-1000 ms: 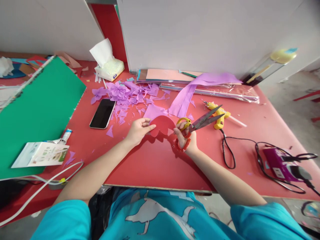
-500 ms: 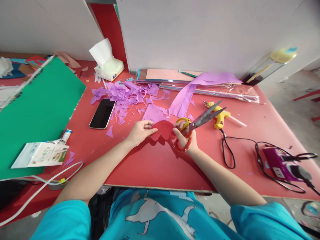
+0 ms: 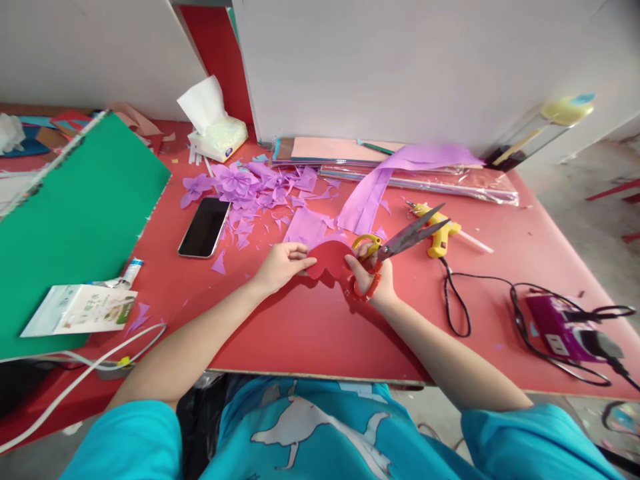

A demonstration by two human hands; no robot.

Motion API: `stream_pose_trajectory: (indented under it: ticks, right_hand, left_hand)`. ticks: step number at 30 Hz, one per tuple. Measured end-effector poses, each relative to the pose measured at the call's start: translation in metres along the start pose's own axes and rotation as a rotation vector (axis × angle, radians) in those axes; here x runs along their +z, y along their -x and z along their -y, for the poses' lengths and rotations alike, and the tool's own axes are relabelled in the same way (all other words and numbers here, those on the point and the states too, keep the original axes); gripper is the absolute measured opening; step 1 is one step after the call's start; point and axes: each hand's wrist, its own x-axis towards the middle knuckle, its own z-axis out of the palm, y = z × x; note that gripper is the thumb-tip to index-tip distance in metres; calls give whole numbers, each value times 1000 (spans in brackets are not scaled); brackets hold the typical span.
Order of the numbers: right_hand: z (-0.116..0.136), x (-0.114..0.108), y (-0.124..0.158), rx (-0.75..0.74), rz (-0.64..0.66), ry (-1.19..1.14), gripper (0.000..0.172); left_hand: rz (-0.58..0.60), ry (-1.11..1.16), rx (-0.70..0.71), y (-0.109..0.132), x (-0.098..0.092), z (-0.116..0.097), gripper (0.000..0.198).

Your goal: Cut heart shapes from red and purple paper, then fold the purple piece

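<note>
A piece of red paper [image 3: 327, 260] with a rounded top and a scalloped lower edge is stretched between my two hands, just above the red table. My left hand [image 3: 281, 268] pinches its left side between thumb and fingers. On the right side, my right hand [image 3: 373, 277] grips the paper's edge with the thumb. The same hand carries scissors [image 3: 407, 235] with a yellow and an orange handle loop; their blades are slightly apart and point away to the upper right. Behind the red paper lies a purple paper piece [image 3: 305, 227].
Purple paper flowers [image 3: 237, 181] and scraps lie beyond my left hand, beside a phone [image 3: 205, 228]. A yellow glue gun [image 3: 440, 237] rests near the scissor blades, its cord running to a purple power strip [image 3: 557, 327]. A green board [image 3: 75, 233] covers the left side.
The red paper has shifted slightly to the right and its angle has altered a little. Both hands keep their hold, and the scissors have barely moved.
</note>
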Motion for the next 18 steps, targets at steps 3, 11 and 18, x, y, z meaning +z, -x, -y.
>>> stream_pose_trajectory:
  ticks: [3, 11, 18]
  right_hand:
    - [0, 0, 1, 1, -3, 5, 19]
    - [0, 0, 2, -6, 6, 9, 18]
    - [-1, 0, 1, -31, 9, -5, 16]
  left_hand:
    - [-6, -3, 9, 0, 0, 1, 32]
    - [-14, -31, 19, 0, -1, 0, 32]
    - [-10, -50, 14, 0, 0, 0, 34]
